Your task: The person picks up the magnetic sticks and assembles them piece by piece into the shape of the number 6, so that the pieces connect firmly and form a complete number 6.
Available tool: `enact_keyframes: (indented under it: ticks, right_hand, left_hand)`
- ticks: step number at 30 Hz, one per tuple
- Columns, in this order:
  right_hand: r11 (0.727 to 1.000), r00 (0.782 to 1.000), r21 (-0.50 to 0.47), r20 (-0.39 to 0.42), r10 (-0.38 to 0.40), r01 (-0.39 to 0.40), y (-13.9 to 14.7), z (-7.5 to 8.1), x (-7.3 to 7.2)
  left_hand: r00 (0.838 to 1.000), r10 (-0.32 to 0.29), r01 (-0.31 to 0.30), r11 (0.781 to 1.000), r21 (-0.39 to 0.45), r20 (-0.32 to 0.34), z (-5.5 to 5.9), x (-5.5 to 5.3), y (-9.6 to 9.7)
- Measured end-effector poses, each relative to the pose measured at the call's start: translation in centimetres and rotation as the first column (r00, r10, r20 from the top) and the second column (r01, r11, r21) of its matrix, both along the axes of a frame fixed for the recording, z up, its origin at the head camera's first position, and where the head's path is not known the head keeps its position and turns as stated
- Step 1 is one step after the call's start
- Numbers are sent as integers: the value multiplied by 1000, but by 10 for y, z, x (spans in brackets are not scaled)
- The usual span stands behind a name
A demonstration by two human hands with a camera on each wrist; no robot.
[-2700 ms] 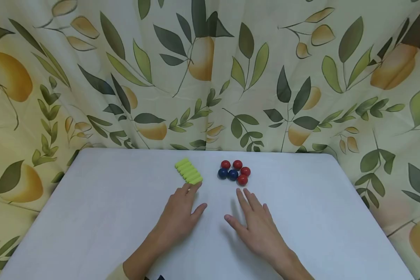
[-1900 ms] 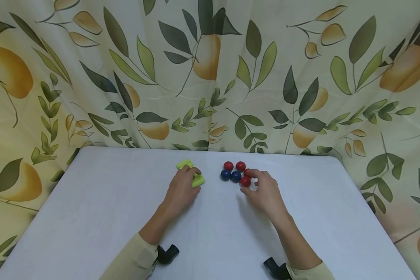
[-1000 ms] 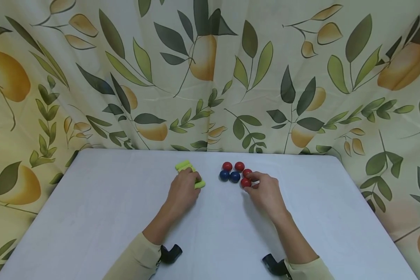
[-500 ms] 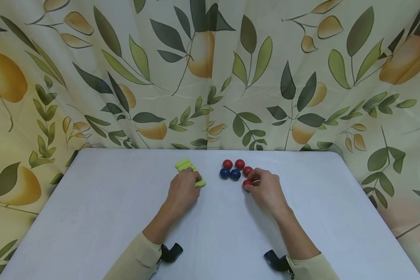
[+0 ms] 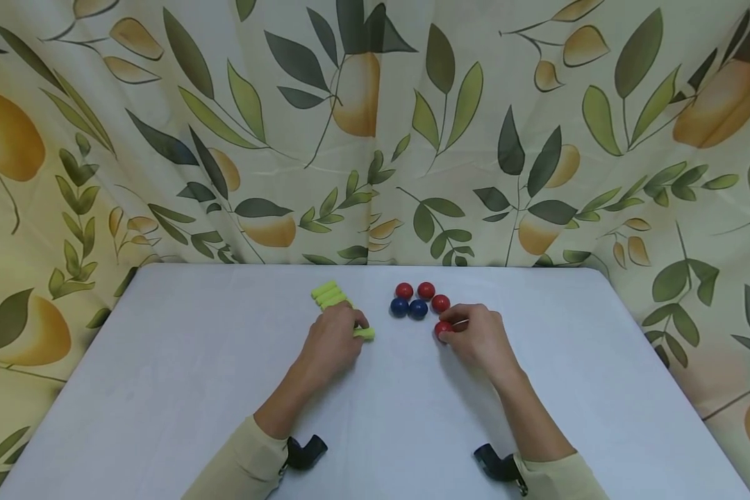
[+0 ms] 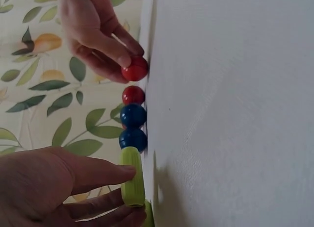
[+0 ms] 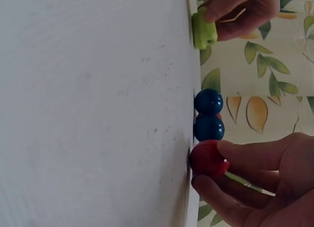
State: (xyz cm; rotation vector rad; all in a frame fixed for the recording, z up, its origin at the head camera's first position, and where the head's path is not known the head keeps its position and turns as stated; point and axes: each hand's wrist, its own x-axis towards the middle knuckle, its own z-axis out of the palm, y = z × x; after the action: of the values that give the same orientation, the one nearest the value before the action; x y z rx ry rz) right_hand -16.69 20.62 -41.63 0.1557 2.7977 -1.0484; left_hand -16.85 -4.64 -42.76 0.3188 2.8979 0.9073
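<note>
My left hand (image 5: 332, 342) pinches the nearest lime-green ridged stick (image 5: 365, 334) between thumb and fingers. In the left wrist view this green stick (image 6: 131, 178) shows a small hole in its end. Beyond the hand, more green sticks (image 5: 328, 294) lie side by side, partly hidden by the fingers. My right hand (image 5: 480, 342) pinches a glossy red ball (image 5: 442, 330) by its sides, a short gap from the cluster. Three other red balls and two dark blue balls (image 5: 418, 310) sit together just behind it.
The white table (image 5: 225, 389) reaches back to a curtain (image 5: 375, 139) printed with leaves and fruit. Black wrist cameras (image 5: 306, 453) are strapped at both cuffs.
Both hands came from flat, spread fingers to a pinch. The right has drawn one red ball toward the near side, off the cluster; the left has shifted the nearest green stick right and nearer.
</note>
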Motion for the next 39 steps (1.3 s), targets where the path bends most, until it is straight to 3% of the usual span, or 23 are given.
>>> enact_keyframes:
  ticks: [7,14,21,39]
  right_hand:
    - [1000,1000,-21,17,19,-19,-1,3,5]
    - [997,997,-39,50,64,-62,-8,3,8]
    - [995,995,-39,23,95,-94,-12,2,10]
    - [988,989,-63,18,144,-143,-21,-4,12]
  left_hand:
    - [997,-49,46,998,49,53,2,0,7]
    - [993,-107,106,994,22,47,3,0,15]
    - [989,-120,117,993,32,92,2,1,23]
    - [981,-195,194,980,41,21,-4,4,35]
